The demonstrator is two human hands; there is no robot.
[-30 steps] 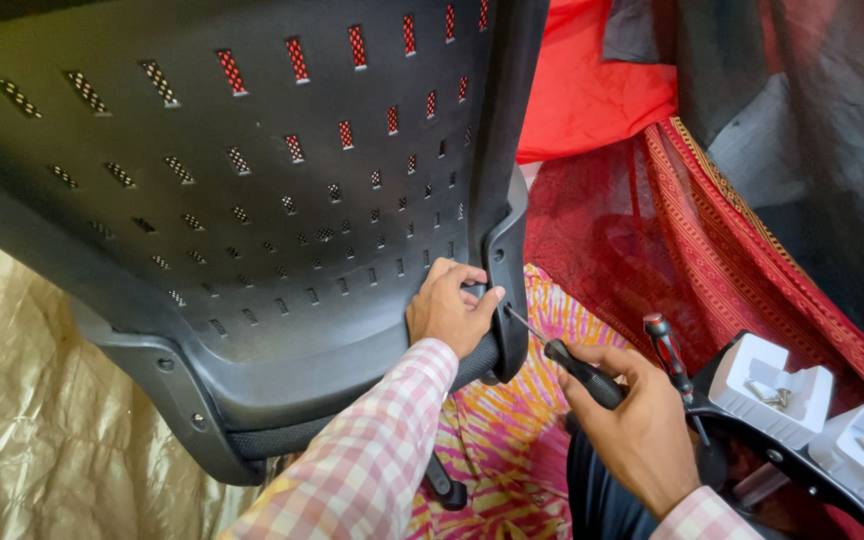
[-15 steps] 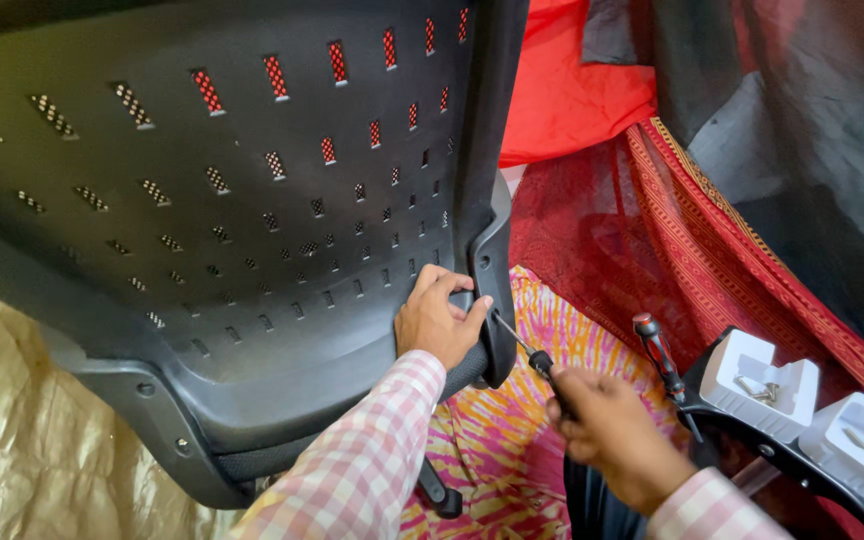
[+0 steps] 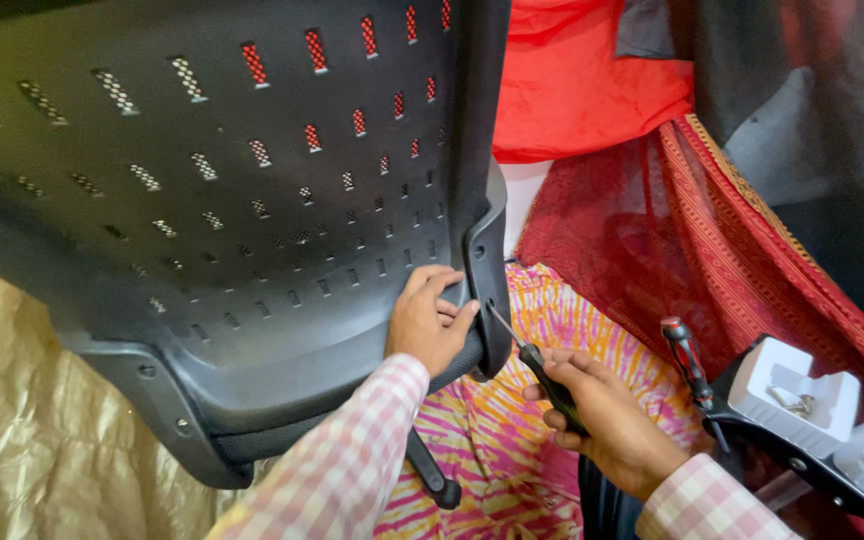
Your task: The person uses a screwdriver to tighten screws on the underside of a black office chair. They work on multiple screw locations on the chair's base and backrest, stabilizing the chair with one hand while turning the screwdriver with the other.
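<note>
Your left hand [image 3: 430,322], fingers curled, grips the lower right edge of the black chair back [image 3: 222,200] that fills the upper left of the frame. Just right of centre, your right hand [image 3: 607,415] closes around a black-handled screwdriver [image 3: 532,365], its tip at that edge.

Open patterned cloth [image 3: 562,330] right of the chair back [image 3: 252,200]; second screwdriver [image 3: 687,360] and white foam tray [image 3: 792,390] crowding farther right.

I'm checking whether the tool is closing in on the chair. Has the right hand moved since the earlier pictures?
Yes. The right hand with its screwdriver has moved up and left, toward the chair back's edge.
</note>
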